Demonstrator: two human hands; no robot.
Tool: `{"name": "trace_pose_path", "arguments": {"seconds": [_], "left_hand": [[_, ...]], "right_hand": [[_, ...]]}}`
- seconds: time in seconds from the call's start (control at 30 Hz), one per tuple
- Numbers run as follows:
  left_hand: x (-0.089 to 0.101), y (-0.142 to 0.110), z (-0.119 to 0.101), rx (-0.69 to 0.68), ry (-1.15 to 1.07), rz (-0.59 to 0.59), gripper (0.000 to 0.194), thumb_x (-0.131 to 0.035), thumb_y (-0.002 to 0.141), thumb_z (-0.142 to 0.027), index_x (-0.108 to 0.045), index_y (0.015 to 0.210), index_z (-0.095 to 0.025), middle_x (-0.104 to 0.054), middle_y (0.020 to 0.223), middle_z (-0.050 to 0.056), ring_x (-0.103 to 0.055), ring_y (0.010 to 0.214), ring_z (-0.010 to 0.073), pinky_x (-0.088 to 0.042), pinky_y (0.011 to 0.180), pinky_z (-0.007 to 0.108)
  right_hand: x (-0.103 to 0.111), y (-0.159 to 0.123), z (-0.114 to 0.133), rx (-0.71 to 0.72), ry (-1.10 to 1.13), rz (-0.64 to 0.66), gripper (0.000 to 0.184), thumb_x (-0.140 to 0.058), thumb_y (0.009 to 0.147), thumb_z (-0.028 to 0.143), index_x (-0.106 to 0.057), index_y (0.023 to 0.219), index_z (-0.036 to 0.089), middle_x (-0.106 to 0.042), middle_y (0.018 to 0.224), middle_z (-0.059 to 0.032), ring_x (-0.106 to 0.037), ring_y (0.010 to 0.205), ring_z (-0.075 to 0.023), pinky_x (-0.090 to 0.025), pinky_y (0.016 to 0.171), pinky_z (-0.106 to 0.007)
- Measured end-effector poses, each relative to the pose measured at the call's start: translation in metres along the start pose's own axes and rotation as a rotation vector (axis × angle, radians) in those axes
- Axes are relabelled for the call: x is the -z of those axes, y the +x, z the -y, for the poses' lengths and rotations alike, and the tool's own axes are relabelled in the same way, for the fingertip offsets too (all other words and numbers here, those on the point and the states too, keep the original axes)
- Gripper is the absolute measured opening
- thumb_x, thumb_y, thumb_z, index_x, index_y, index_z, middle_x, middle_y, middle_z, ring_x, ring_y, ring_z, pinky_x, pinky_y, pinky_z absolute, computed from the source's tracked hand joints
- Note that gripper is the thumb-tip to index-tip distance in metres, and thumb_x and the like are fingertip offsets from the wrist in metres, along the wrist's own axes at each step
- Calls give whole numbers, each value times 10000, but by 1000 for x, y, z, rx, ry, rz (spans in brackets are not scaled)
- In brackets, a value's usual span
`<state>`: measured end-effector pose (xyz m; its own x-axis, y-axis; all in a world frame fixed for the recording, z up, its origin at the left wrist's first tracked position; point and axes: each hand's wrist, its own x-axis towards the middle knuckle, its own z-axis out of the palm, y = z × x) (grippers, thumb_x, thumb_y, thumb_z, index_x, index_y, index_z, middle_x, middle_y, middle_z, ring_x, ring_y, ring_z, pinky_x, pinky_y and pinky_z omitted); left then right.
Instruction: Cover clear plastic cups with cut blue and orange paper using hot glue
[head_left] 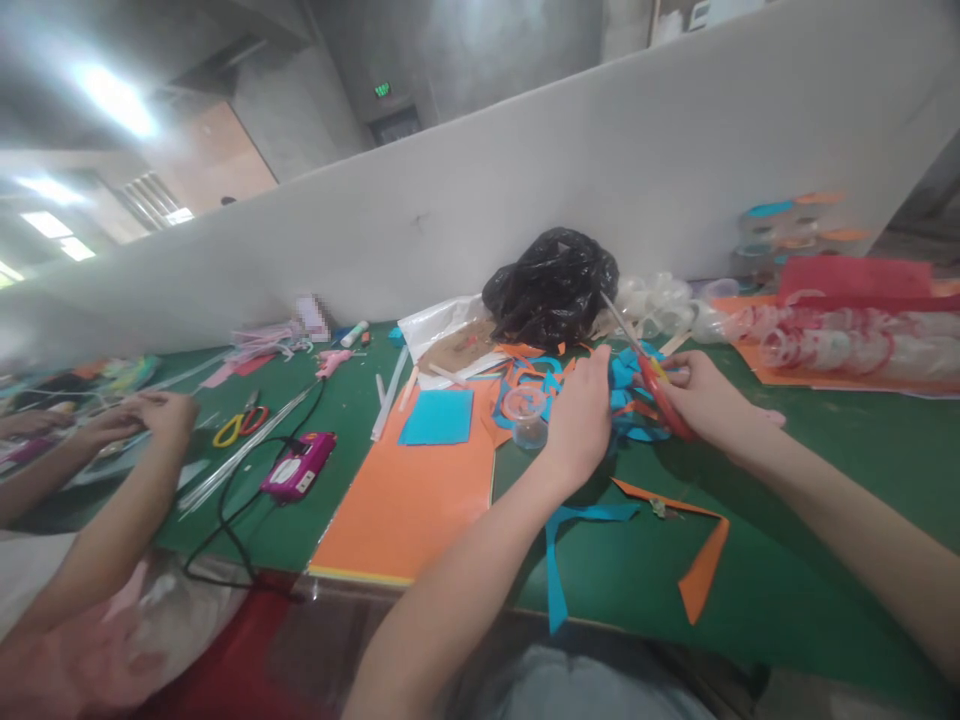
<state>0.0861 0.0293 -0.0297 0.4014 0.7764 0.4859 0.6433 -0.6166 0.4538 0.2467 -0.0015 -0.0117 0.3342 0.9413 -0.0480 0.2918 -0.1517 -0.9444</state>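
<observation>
Blue paper scraps [636, 405], bunched with orange pieces, sit at centre right of the view, just above your hands and over the green table mat [787, 570]. Your left hand [577, 425] pinches the bunch from its left side. Your right hand [705, 400] closes on red-handled scissors [654, 395], whose long metal blades [619, 325] point up and to the left across the scraps. Your hands are close together, both on the same bunch, not touching each other.

Left of your hands: a clear plastic cup [526, 418], a blue paper square [436, 416] on a large orange sheet [397, 500], and loose strips. Below them: a long blue offcut [577, 520] and an angled orange offcut [701, 545], lying on the mat. Beyond: a black plastic bag [551, 288] against a white partition [450, 220]. Far right: clear plastic rings [832, 345] on orange and red sheets. Far left: a co-worker's hands [131, 420] near yellow-handled scissors [241, 425], with a magenta device [298, 466] on a black cord [232, 530] close by; thin clear rods [247, 450] lie between them.
</observation>
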Motion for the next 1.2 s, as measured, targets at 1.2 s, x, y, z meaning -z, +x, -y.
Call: {"name": "trace_pose_path", "arguments": {"seconds": [1.2], "left_hand": [[34,-1,-17,213,-578,-224,211,-594,943,-125,-554,1133,-207,-662,1032,51,-645,1008,191,-506,949,364]], "right_hand": [[-17,-15,-12,1022,-740,-245,490,-540,972,434,-535,1321,91,-689,1201,-222,-690,1034,-360,-547,810,-438]]}}
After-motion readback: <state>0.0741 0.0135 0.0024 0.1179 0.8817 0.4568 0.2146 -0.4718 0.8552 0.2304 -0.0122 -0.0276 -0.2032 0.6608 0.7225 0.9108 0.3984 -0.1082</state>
